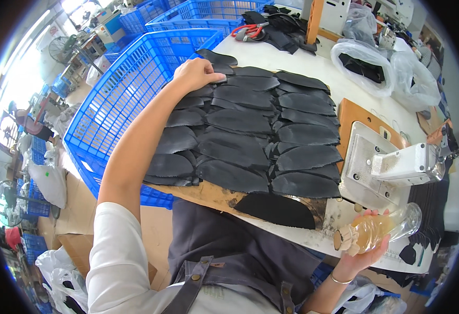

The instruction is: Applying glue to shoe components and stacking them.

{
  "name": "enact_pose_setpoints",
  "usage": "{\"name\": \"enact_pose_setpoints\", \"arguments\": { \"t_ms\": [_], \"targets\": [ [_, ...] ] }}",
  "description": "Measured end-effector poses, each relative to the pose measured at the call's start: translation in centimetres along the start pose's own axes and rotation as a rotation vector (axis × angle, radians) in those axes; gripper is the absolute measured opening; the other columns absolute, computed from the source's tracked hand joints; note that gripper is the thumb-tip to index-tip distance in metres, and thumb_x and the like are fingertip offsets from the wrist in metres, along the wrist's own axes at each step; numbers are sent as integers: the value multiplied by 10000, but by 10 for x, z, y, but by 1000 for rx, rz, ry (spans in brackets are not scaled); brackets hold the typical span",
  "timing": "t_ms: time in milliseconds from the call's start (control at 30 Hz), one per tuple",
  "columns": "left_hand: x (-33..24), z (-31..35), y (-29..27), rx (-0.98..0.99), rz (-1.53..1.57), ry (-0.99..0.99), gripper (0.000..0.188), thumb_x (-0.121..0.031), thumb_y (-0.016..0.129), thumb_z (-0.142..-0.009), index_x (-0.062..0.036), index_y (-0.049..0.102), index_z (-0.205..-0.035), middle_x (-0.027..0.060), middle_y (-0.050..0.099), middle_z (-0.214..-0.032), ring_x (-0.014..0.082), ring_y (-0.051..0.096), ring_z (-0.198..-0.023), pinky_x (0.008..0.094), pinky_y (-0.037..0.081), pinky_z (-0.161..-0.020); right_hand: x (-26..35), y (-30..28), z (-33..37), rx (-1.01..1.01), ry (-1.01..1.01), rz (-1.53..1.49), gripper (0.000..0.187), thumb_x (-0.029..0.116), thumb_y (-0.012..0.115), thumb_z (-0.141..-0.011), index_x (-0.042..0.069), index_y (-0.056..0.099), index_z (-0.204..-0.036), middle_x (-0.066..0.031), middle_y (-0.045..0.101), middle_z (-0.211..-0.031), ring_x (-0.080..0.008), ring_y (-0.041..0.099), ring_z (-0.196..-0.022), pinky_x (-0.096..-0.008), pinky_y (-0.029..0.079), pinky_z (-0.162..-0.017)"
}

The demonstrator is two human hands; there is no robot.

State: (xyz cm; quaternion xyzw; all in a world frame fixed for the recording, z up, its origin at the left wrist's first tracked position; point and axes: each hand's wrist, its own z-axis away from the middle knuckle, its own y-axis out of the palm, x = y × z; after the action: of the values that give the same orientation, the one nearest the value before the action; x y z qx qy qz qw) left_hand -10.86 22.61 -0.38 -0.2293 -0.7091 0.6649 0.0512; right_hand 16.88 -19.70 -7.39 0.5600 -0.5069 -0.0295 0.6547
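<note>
Overlapping black curved pieces of leather-like sheet lie in three columns on a brown board. My left hand rests at the far left corner of the rows, fingers curled and closed. A small pale bit shows at its thumb tip; what the fingers pinch is hidden. Beyond the knuckles, one black piece sticks out past the others. On the right, my right hand is wrapped round a clear glass bottle of yellowish liquid. The bottle is tilted, its cloth-wrapped, brownish mouth end pointing left.
A sewing machine stands on the white table right of the board. Blue plastic crates sit at the left and back. Red-handled pliers, black scraps and clear plastic bags lie at the far side. A dark half-oval piece lies at the board's near edge.
</note>
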Motion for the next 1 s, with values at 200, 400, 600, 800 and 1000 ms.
{"name": "enact_pose_setpoints", "arguments": {
  "t_ms": [200, 400, 600, 800, 1000],
  "targets": [
    [-8, 58, -18, -561, -139, 343, 209, -264, 619, -828, -82, 645, -929, 78, 642, -859, 285, 622, -832, 397, 495, -705, -4, -2, -3, 63, 13, 1, 556, 374, 437, -920, 82, 326, -1380, -131, 481, -1208, -272, 478, -1140, -445, 381, -1002],
    [-55, 210, -7, -253, 118, 902, 114, -136, 686, -729, -73, 622, -799, 43, 567, -752, 215, 539, -655, 311, 458, -586, -10, 32, 7, 23, -217, 249, 670, 398, 498, -884, 120, 229, -1430, -137, 485, -1187, -303, 518, -1086, -480, 423, -947],
    [-41, 250, 51, -412, 354, 979, 282, -70, 662, -644, -30, 657, -924, 60, 592, -888, 197, 576, -763, 293, 485, -632, -52, 129, 20, 477, -277, 597, 936, 313, 729, -742, 76, 156, -1444, -182, 480, -1146, -302, 524, -1052, -459, 435, -936],
    [-37, 252, 67, -514, 457, 988, 311, -69, 650, -618, -5, 653, -923, 85, 603, -949, 214, 597, -840, 320, 515, -710, -87, 155, 14, 805, -237, 860, 909, 243, 765, -708, -28, 224, -1385, -171, 483, -1136, -253, 500, -1058, -379, 426, -899],
    [-34, 250, 71, -537, 525, 983, 285, -73, 663, -617, -2, 653, -893, 76, 578, -882, 208, 594, -820, 309, 518, -706, -88, 169, 18, 985, -390, 1279, 931, 260, 752, -716, 13, 142, -1374, -211, 490, -1131, -273, 525, -1031, -377, 448, -871]
  ]
}}
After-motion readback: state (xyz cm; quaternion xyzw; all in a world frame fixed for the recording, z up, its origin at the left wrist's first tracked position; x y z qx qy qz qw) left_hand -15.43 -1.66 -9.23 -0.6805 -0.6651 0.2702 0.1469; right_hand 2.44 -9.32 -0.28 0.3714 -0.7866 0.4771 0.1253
